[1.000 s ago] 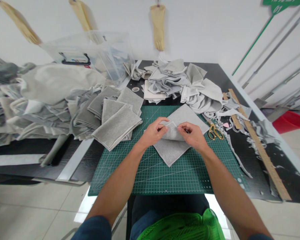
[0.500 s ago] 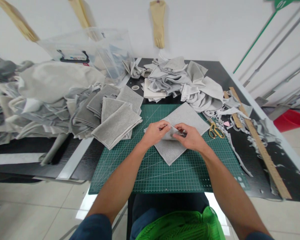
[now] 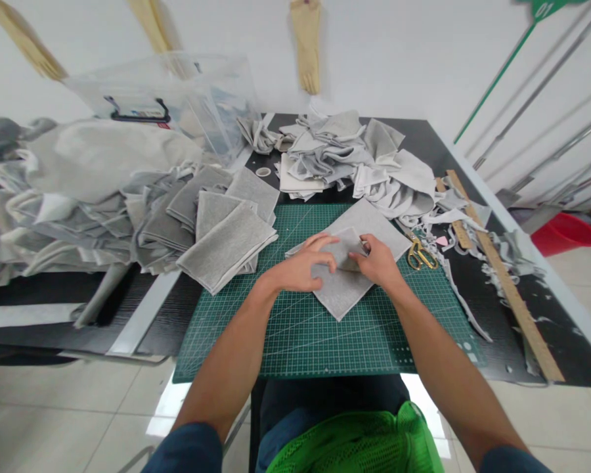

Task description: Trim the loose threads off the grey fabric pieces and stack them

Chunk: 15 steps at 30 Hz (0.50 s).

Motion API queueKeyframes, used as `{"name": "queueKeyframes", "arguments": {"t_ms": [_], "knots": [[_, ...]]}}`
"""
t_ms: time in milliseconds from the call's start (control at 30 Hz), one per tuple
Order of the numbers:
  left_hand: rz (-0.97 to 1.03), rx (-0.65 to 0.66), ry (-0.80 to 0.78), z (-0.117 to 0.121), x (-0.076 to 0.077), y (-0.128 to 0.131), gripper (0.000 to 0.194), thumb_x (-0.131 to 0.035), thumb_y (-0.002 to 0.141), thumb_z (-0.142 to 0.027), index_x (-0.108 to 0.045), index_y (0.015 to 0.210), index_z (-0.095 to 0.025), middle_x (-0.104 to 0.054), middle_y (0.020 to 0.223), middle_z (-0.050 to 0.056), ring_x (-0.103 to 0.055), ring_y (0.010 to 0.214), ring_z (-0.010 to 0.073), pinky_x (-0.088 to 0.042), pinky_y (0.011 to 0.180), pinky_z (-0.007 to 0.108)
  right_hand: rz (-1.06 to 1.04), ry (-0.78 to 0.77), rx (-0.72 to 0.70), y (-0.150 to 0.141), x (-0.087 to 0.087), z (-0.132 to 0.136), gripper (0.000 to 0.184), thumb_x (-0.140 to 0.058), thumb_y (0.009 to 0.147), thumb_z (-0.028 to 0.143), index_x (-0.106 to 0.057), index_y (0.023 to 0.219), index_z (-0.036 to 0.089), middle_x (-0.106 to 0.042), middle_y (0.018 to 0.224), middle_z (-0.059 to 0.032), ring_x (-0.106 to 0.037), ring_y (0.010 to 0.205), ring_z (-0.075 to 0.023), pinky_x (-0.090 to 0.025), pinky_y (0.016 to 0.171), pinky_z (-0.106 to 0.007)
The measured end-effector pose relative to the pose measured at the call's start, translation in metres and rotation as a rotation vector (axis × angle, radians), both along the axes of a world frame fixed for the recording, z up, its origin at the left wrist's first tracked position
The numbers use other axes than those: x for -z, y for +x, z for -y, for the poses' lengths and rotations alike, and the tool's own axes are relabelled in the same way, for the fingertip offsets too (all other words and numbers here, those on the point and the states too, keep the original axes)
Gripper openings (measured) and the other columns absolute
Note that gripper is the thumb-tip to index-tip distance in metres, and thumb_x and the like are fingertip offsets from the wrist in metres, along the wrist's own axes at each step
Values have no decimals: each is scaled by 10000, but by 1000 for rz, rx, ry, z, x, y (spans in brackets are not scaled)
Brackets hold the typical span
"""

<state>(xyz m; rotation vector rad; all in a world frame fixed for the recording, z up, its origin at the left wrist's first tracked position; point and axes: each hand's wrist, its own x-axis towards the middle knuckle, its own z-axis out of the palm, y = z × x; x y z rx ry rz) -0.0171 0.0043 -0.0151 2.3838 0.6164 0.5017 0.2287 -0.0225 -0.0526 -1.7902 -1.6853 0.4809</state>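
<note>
A grey cloth (image 3: pixel 339 301) lies flat and turned cornerwise on the green cutting mat (image 3: pixel 320 348). On top of it is a smaller, lighter grey fabric piece (image 3: pixel 345 242). My left hand (image 3: pixel 303 266) is over the left side of the cloth, its fingers apart and curved, with the fingertips near the small piece. My right hand (image 3: pixel 378 261) pinches the right edge of that fabric piece between thumb and fingers. Gold-handled scissors (image 3: pixel 421 255) rest to the right of the cloth.
Folded grey cloths (image 3: pixel 229 246) overlap the mat's left edge. A crumpled fabric heap (image 3: pixel 335 148) is at the back, and a larger pile (image 3: pixel 103 164) stands left before a clear plastic box (image 3: pixel 152 85). A wooden ruler (image 3: pixel 509 282) and fabric scraps lie on the right.
My left hand has let go of the small fabric piece, moved slightly left and spread its fingers. The piece now lies flatter on the cloth, with my right hand still at its edge.
</note>
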Motion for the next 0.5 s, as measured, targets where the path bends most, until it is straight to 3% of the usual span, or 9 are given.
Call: {"name": "queueKeyframes", "arguments": {"t_ms": [100,200,300,400,500], "knots": [[-249,27,-44,1,8,-2,530,-833,604,-140,-740,1097,-309,-181,1739,-22,-29,1609,399,-114,1286,603,-16,-7,-11,0,3,-1,432,-730,827,349,-660,1220,182,-732,1018,-80,-659,917,-234,-489,826,-342],[-319,8,-75,0,16,0,584,-920,600,-293,-740,1153,-354,-147,1749,-32,-8,1606,423,-84,1267,647,9,-16,-56,-1,3,-1,385,-722,840,341,-688,1191,186,-744,1036,-87,-674,940,-244,-508,858,-363],[-297,-5,-64,-4,21,4,469,-899,671,-329,-769,1121,-351,-238,1727,-14,-108,1597,404,-122,1264,624,24,-7,-78,-1,4,-1,358,-719,842,345,-700,1160,182,-749,1006,-84,-677,907,-243,-515,836,-361],[-244,-83,-8,-8,25,9,259,-819,771,-281,-799,1026,-318,-425,1640,5,-300,1530,366,-218,1239,596,-21,28,-90,-1,4,-1,345,-698,853,349,-698,1151,174,-748,986,-83,-672,888,-236,-517,833,-363],[-182,-148,41,-11,28,13,132,-709,864,-275,-796,964,-280,-575,1521,18,-439,1434,321,-283,1212,564,-107,126,-74,0,-2,2,335,-676,863,354,-699,1142,170,-741,1012,-88,-650,840,-212,-519,809,-355]]}}
